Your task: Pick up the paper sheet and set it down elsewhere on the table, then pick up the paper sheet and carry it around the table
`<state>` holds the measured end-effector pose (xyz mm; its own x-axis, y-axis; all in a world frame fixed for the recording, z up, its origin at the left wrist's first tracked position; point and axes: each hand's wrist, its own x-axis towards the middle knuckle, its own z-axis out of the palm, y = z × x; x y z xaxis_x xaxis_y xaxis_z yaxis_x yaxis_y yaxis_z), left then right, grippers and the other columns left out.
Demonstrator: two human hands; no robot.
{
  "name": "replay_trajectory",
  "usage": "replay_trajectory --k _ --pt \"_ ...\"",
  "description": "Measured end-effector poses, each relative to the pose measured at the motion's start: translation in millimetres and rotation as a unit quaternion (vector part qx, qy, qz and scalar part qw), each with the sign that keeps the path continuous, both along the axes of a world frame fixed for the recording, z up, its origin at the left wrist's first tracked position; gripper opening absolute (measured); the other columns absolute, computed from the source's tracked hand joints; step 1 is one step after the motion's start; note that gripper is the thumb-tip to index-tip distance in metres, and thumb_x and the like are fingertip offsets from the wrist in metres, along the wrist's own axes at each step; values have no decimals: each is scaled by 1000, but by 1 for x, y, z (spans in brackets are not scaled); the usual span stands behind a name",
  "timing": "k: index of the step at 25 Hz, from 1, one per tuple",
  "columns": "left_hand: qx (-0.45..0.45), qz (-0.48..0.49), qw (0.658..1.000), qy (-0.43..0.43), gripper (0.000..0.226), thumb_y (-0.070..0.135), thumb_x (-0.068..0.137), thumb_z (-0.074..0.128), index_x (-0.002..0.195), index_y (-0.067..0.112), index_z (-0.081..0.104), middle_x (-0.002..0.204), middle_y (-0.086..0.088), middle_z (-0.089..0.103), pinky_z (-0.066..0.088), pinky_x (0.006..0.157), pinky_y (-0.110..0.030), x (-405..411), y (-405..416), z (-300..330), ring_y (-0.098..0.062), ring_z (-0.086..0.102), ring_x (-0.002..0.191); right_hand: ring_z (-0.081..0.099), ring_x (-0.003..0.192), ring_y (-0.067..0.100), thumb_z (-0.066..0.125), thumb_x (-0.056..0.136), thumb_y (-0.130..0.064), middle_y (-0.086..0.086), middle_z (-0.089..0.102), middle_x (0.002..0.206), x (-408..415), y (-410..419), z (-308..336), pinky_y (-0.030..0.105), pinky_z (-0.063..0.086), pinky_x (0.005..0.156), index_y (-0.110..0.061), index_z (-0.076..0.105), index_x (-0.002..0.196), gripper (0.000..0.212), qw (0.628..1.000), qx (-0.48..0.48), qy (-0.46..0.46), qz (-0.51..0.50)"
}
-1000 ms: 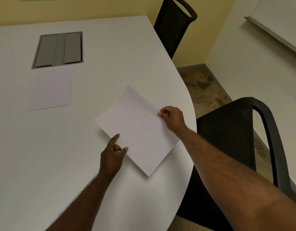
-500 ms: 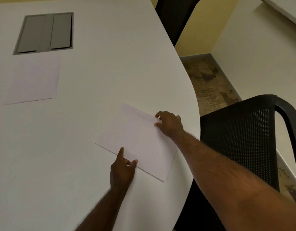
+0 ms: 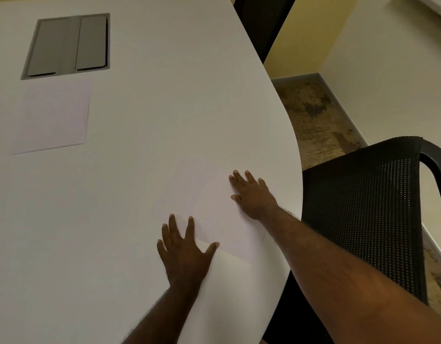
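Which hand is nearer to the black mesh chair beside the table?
Right. The right hand presses flat on the sheet of paper near the table edge, close to the black mesh chair. The left hand presses the sheet's near-left edge, farther from it.

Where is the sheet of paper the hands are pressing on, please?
The sheet of paper lies flat near the white table's right edge, under the left hand and right hand, beside the black chair.

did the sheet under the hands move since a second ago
Yes. The sheet of paper went from held tilted above the table down flat onto it, near its curved edge.
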<state>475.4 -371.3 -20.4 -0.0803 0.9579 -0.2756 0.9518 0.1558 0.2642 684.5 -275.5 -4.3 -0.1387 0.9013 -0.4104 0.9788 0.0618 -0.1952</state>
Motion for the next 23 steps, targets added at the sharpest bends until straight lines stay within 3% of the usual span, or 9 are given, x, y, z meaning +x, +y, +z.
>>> replay_trajectory --k 3,6,11,14,19,23 --pt "-23 -24 999 -5 100 85 73 32 151 33 -5 160 -3 -19 -5 116 -53 2 -7 -10 -28 -16 147 -3 150 24 33 103 -32 -6 -1 164 3 4 0 49 7 119 -22 5 154 58 1000 0 16 0" --pt "-21 -11 1000 -9 101 85 73 32 151 33 -7 160 -3 -19 -6 115 -53 6 -9 -13 -28 -15 148 -3 150 25 35 103 -33 -5 1 164 3 5 1 49 7 119 -22 6 154 60 1000 0 17 -1" --pt "2 14 999 -29 101 87 71 25 150 35 -12 161 -1 -17 -6 115 -54 -2 -7 2 -26 -12 148 -4 150 26 31 98 -56 -3 -5 163 -6 1 19 51 4 119 -24 0 154 72 997 38 64 -34" --pt "44 12 998 -54 96 85 74 26 149 38 -11 161 1 -14 0 116 -52 -30 5 28 -23 -6 149 -4 150 24 29 97 -58 -2 -7 163 -27 4 50 51 4 119 -22 5 154 72 990 95 92 -39" --pt "154 -36 983 -94 89 64 80 57 151 32 13 162 -2 8 21 114 -48 -128 41 94 -20 17 147 -6 150 21 37 97 -53 1 -10 163 -92 5 105 45 2 119 -21 16 153 68 965 219 144 -24" --pt "210 -34 972 -101 85 65 82 52 151 31 16 160 0 21 26 113 -44 -223 64 143 -17 23 146 1 151 20 44 96 -48 3 -1 164 -165 4 138 44 6 121 -21 19 153 68 948 263 179 -22"
